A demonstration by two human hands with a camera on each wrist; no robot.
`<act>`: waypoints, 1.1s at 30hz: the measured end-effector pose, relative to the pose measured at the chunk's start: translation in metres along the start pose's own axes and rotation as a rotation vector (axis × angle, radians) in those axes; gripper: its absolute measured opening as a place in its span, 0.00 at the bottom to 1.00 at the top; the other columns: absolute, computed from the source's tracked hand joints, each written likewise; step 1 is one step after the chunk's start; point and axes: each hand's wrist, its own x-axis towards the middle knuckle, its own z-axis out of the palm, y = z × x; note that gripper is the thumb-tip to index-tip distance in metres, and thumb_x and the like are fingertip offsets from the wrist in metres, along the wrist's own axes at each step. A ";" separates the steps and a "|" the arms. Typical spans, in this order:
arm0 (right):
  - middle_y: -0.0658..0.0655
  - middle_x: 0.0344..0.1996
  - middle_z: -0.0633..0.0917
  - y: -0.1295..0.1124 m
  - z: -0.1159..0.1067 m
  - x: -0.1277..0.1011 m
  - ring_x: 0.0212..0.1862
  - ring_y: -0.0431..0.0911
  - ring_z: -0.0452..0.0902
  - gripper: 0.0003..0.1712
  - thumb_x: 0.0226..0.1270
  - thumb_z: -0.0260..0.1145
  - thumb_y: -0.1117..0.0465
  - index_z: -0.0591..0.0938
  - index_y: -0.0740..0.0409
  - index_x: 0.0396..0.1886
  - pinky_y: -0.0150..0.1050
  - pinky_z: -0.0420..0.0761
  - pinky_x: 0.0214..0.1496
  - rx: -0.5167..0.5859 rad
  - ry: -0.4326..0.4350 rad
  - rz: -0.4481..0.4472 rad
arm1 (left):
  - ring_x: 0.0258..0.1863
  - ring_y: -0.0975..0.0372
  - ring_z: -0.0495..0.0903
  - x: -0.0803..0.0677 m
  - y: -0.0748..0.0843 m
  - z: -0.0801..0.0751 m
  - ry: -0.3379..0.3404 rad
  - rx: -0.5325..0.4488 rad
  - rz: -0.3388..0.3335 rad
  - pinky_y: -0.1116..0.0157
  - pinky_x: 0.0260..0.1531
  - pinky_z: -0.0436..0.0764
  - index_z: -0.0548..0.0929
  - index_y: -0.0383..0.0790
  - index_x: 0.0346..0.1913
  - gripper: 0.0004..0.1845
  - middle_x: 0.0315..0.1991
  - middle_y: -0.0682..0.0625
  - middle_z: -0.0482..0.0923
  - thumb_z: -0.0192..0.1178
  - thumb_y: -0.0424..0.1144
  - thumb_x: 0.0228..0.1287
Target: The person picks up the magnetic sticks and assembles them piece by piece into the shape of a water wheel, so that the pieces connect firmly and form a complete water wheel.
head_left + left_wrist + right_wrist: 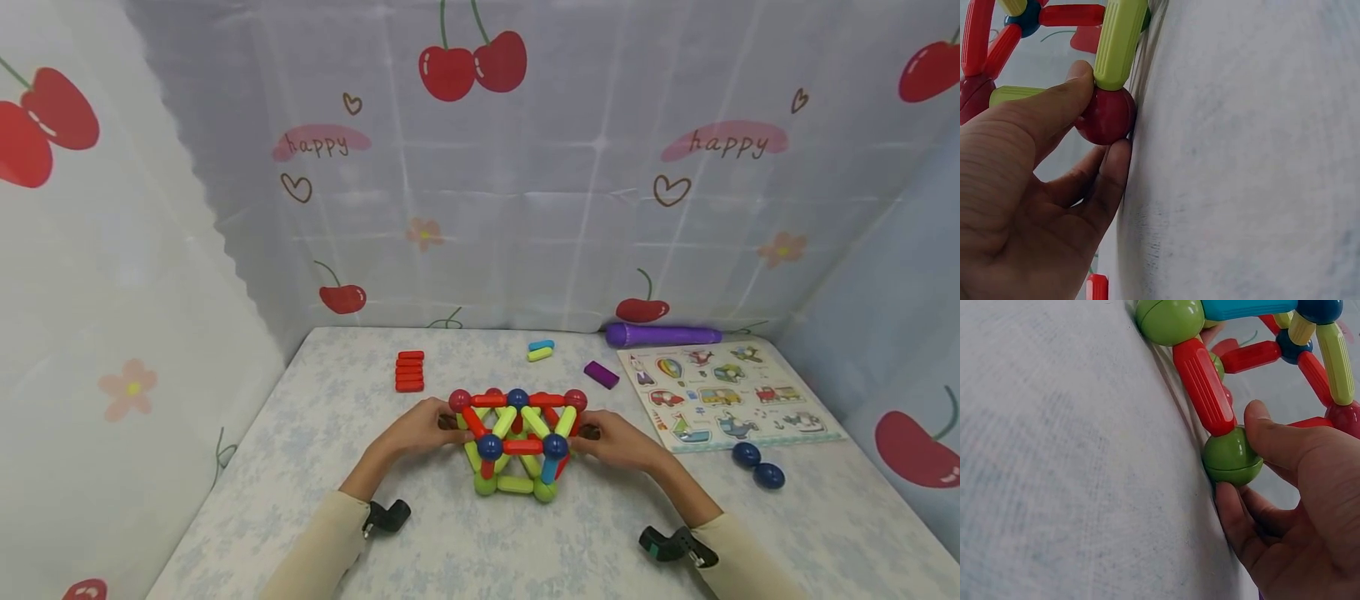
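Observation:
A frame of coloured rods and balls (517,442) stands on the table (315,467) in front of me. My left hand (444,423) is at its left end and my right hand (590,433) is at its right end. In the left wrist view, the left hand (1100,115) pinches a red ball (1113,115) between thumb and forefinger, low against the table; a yellow-green rod (1119,40) rises from that ball. In the right wrist view, the right hand (1241,456) pinches a green ball (1230,457) the same way, where a red rod (1204,384) joins it.
Behind the frame lie a stack of red rods (409,371), a blue and a green rod (541,350), a purple block (602,374) and a purple cylinder (663,335). A vehicle puzzle board (727,396) and two dark blue balls (757,465) sit on the right. Cherry-print cloth walls enclose the table.

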 end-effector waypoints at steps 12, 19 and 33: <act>0.51 0.42 0.86 0.000 -0.001 -0.002 0.45 0.47 0.79 0.12 0.77 0.71 0.58 0.85 0.61 0.51 0.35 0.82 0.50 0.002 0.036 -0.023 | 0.34 0.59 0.81 -0.001 0.000 0.000 0.043 -0.007 0.011 0.61 0.37 0.82 0.92 0.42 0.49 0.08 0.36 0.53 0.87 0.73 0.40 0.71; 0.52 0.45 0.88 0.000 -0.001 -0.002 0.49 0.48 0.84 0.11 0.77 0.70 0.59 0.86 0.61 0.51 0.37 0.84 0.52 -0.009 0.086 -0.066 | 0.48 0.57 0.89 -0.001 0.002 -0.001 0.070 -0.001 0.052 0.53 0.53 0.87 0.91 0.43 0.53 0.10 0.46 0.53 0.91 0.72 0.35 0.72; 0.58 0.58 0.87 -0.002 0.001 -0.003 0.59 0.51 0.84 0.19 0.76 0.71 0.65 0.87 0.58 0.64 0.41 0.87 0.57 0.027 0.211 -0.225 | 0.55 0.55 0.86 -0.001 0.005 -0.003 0.158 0.016 0.186 0.54 0.56 0.87 0.88 0.41 0.55 0.13 0.49 0.51 0.88 0.71 0.28 0.70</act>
